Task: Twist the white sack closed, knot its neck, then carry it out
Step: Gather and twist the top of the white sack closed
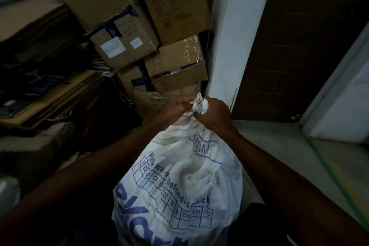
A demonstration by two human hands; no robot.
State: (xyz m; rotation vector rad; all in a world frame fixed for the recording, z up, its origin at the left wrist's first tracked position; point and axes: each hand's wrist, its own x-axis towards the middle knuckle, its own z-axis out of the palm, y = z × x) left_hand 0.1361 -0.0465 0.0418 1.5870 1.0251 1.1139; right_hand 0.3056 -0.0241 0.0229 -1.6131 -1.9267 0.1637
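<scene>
Sack: white sack (179, 181) stands on the floor (279, 146) by the wall corner (221, 66) — full, soft, likely heavy.
Neck: bunched neck (199, 104), pliable.
Hands: left hand (175, 106) and right hand (215, 114) both clenched on it.
Hold: just under the twist — cloth grips well.

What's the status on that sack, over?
Left hand and right hand both gripping gathered neck. White sack upright, full. Cardboard boxes stacked close behind.

Both hands clamp bunched neck of white sack (179, 181); left hand (175, 107), right hand (214, 115); cardboard boxes (159, 26) behind.
</scene>
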